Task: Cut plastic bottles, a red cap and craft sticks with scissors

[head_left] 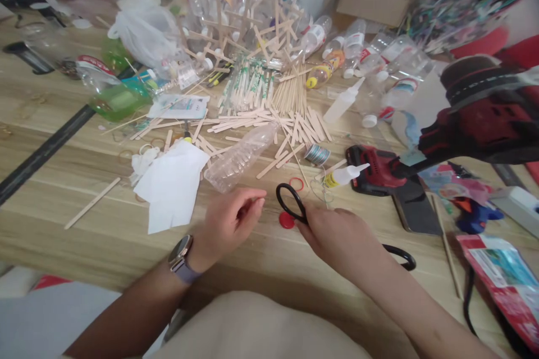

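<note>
My left hand, with a watch on its wrist, hovers near the table's front edge. Its fingers are curled in, thumb close to the index finger, and nothing shows between them. My right hand is closed on black-handled scissors. One handle loop sticks out past the thumb and a second black loop shows beyond the wrist; the blades are hidden. A red bottle cap lies below the near loop, beside a red rubber band. Behind my left hand lies a clear plastic bottle on its side.
White paper lies left. Behind are loose craft sticks, bamboo skewers, several bottles and a stick structure. At right are a wire spool, a glue bottle, a red power tool and a phone.
</note>
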`<state>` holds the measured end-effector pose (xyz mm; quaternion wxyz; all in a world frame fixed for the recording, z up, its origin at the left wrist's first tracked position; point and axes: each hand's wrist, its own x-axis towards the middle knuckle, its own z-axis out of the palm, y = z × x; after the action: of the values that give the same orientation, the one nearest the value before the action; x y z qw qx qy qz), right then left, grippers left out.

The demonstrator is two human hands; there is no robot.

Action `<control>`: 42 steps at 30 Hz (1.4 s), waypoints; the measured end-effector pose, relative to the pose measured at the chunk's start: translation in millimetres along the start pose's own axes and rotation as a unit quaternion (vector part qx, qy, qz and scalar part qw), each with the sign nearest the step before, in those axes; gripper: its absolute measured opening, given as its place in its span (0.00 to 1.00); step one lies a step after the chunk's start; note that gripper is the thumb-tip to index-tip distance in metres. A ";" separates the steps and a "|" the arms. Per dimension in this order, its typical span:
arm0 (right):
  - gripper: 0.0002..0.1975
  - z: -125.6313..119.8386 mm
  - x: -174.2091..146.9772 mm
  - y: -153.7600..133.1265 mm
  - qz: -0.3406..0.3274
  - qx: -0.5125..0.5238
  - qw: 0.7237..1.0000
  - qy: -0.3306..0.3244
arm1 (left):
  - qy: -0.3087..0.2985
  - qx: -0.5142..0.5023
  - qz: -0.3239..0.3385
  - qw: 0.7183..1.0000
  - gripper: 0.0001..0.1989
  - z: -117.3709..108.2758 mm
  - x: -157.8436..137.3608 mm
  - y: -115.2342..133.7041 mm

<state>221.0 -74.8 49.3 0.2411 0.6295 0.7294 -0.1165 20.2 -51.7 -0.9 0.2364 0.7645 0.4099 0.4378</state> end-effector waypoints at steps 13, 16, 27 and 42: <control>0.14 -0.4 2.1 -3.9 -0.003 -0.008 1.000 -0.005 | -0.008 0.015 -0.008 1.000 0.06 -1.4 -0.3 3.1; 0.13 0.2 2.1 -4.3 -0.003 -0.013 1.000 -0.003 | -0.013 0.014 -0.012 1.000 0.06 -1.9 0.0 3.4; 0.17 -18.5 4.6 -11.6 -0.100 -0.117 0.988 -0.022 | 0.015 -0.002 -0.007 1.000 0.06 -1.5 -2.6 2.3; 0.13 -35.9 20.5 -18.4 -0.184 -0.186 0.963 -0.070 | 0.102 -0.048 -0.044 0.993 0.09 -5.9 -5.6 3.0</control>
<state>193.9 -43.4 67.4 0.3788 0.4184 0.8230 -0.0644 14.8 -58.0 1.6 0.2487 0.6849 0.4434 0.5220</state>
